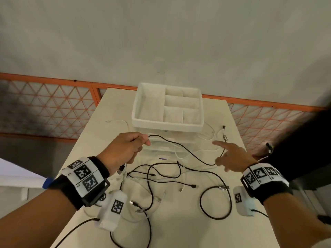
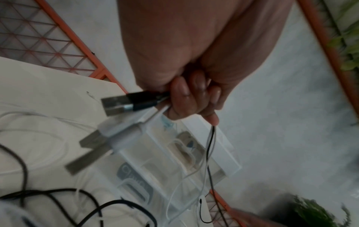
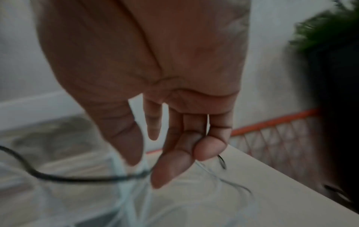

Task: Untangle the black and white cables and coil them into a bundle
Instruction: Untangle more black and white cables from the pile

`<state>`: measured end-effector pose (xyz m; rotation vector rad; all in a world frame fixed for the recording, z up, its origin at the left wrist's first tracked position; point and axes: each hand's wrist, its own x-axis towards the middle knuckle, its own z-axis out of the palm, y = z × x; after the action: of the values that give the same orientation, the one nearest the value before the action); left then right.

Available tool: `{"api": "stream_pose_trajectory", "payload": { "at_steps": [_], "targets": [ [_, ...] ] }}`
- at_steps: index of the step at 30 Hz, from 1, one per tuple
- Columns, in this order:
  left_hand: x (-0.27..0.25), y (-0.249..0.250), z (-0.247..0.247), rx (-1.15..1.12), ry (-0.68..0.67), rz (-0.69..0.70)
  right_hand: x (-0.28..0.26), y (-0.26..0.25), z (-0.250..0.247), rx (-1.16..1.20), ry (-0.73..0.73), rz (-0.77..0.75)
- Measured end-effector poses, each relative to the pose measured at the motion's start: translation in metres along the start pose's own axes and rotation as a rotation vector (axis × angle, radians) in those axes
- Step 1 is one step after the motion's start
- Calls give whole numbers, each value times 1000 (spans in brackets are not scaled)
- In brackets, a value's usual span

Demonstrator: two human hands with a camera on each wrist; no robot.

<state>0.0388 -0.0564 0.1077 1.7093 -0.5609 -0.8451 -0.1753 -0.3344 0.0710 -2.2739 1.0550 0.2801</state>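
Note:
My left hand [image 1: 141, 143] is raised over the table and grips one black cable [image 1: 188, 153] together with thin white cables [image 1: 172, 144]. In the left wrist view the fist [image 2: 194, 99] holds a black USB plug [image 2: 124, 101] and white plugs [image 2: 116, 132], which stick out of it, while the cords hang from the other side. The black cable sags across to my right hand [image 1: 225, 154], whose fingers are spread and nearly straight. It touches the thumb and fingertips [image 3: 170, 169] there, with the black cable [image 3: 77, 179] and white strands [image 3: 136, 192] below.
A white divided tray [image 1: 166, 123] sits on a clear box [image 1: 172, 145] at the table's far middle. Loose black and white cables [image 1: 161, 176] sprawl over the near table, with a black loop [image 1: 215, 203] at right. An orange mesh fence [image 1: 53, 104] runs behind.

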Motion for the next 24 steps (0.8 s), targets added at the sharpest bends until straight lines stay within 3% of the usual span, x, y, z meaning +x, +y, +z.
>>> {"api": "stream_pose_trajectory", "payload": {
  "at_steps": [3, 6, 8, 10, 11, 13, 15, 16, 18, 21, 24],
  "targets": [
    [-1, 14, 17, 45, -59, 15, -32, -53, 4, 224, -9, -248],
    [-9, 27, 38, 129, -237, 90, -52, -92, 29, 397, -55, -417],
    [-16, 34, 45, 227, -296, 172, -47, -95, 46, 279, -59, -371],
    [-21, 34, 39, 275, -289, 225, -31, -75, 52, 184, -58, -196],
    [-21, 31, 32, 282, -288, 223, -22, -60, 50, 135, 8, -108],
    [-19, 18, 15, 396, -314, 173, -9, -34, 41, 94, 327, -3],
    [-17, -5, 6, 659, -348, 65, -10, -22, 35, 255, 634, -28],
    [-17, -19, 5, 756, -330, 17, -11, -22, 37, 327, 663, -77],
    [-16, -46, 8, 777, -212, -68, -14, -25, 50, 382, 529, -163],
    [-15, -67, 9, 544, -6, -172, -12, -25, 88, 341, 351, -181],
    [-17, -63, 6, 367, 62, -209, -12, -29, 125, 211, 207, -189]
  ]
}}
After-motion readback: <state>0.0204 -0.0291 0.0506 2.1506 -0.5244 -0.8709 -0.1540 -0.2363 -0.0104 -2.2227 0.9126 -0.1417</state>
